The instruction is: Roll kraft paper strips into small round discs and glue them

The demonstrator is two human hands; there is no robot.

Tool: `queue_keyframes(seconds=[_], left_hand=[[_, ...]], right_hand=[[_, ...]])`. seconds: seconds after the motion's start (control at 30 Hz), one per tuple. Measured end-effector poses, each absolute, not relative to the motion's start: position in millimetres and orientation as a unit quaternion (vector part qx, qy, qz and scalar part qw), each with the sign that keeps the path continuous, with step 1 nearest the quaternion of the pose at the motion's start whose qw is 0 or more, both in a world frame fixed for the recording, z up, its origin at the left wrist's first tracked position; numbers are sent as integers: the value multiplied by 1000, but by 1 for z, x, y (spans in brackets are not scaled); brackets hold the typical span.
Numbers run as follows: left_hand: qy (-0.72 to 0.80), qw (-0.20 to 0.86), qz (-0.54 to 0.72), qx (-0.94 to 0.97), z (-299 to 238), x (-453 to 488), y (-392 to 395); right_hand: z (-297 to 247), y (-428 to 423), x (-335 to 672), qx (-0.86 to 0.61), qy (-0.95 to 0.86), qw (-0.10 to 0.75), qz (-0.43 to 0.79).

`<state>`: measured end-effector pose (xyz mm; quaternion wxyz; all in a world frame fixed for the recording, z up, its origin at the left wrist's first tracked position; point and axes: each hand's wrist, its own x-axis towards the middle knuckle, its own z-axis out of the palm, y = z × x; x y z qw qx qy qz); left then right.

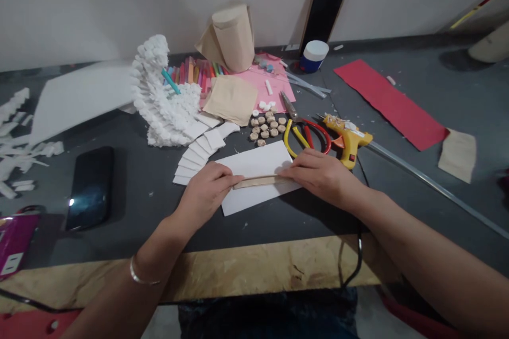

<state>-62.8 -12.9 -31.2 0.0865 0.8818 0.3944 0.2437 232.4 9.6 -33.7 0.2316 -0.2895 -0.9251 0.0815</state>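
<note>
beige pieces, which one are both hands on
The narrow strip over the white card, held between left hand and right hand; the beige roll, the square sheet and the small scrap are untouched.

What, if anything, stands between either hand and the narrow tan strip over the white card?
Nothing visible: the left hand and right hand hold the tan strip from both sides, over the white card. The scissors lie beyond the right hand, not between.

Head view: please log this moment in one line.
left hand: holds narrow beige strip, left end; right hand: holds right end; beneath: white rectangular sheet
</note>
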Motion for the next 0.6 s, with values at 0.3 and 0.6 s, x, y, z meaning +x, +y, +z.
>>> queue_keyframes(seconds=[0.3,0.6], left_hand=[[395,65,193,896,-26,-61,-13],[381,61,116,915,-28,-68,-14]], right_hand=[[-27,7,234,-262,-947,169,78],[-23,4,235,-274,-946,144,97]])
